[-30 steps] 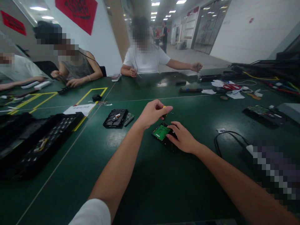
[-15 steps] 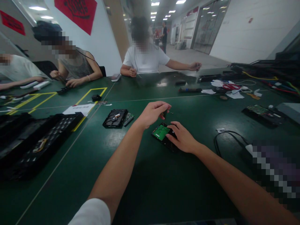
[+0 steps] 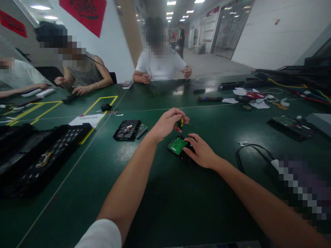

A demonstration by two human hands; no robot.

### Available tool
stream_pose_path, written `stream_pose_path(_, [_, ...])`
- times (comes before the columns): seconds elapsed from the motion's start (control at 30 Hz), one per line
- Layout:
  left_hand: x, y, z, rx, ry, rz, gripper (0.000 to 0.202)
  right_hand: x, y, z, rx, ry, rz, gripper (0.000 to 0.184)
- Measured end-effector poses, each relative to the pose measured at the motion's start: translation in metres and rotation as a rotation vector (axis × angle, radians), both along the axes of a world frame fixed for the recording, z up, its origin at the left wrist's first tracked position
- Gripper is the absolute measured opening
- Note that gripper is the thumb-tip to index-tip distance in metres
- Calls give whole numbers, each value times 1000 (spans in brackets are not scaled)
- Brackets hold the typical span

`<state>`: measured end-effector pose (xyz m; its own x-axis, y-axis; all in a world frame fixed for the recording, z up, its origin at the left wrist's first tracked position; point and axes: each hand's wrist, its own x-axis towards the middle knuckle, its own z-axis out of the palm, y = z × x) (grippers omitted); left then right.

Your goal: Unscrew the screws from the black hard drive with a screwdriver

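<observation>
A hard drive [image 3: 186,156] with a green circuit board [image 3: 178,145] facing up lies on the table in front of me. My right hand [image 3: 199,151] rests over its right side, thumb and fingers pressed on it and holding it. Above the drive's far edge, my left hand [image 3: 172,124] is closed around a short screwdriver [image 3: 181,121] with a yellow and black handle. The screwdriver's tip cannot be made out. To the left lies another hard drive [image 3: 127,130] with a loose circuit board [image 3: 141,131] beside it.
Black trays [image 3: 51,155] stand at left, near a white paper [image 3: 88,120]. On the right are another drive [image 3: 291,125], a black cable [image 3: 240,151] and a pile of scraps [image 3: 254,96]. Several people sit across the green table [image 3: 85,206].
The screwdriver has turned in my left hand, so its yellow marking now shows. My right hand stays on the drive. The person opposite has drawn an outstretched hand inward.
</observation>
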<state>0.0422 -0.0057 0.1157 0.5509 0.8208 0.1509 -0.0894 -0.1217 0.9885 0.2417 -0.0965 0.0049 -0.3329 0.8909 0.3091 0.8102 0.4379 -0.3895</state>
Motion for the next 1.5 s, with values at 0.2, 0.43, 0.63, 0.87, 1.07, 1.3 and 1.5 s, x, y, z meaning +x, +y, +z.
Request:
stream_pose_path(0.2, [-3, 2, 0, 211, 115, 33, 19, 0, 0, 0, -16, -12, -18, 46])
stream_pose_path(0.43, [-5, 3, -2, 223, 85, -52, 24, -1, 0, 1, -15, -4, -11, 45])
stream_pose_path(0.63, [-1, 1, -3, 138, 33, -79, 22, -1, 0, 2, -25, -26, -16, 47])
stream_pose_path(0.87, [-2, 3, -6, 224, 87, 8, 35, -1, 0, 0, -17, -11, -11, 48])
stream_pose_path(1.07, [-7, 1, -2, 235, 98, -24, 31, -1, 0, 1, -24, -7, -11, 47])
stream_pose_path(1.3, [-7, 2, -3, 175, 36, -122, 24, -1, 0, 2, -22, -14, -9, 47])
stream_pose_path(1.5, [-10, 0, 1, 206, 81, -176, 24, -1, -1, 1, -11, -10, -14, 45])
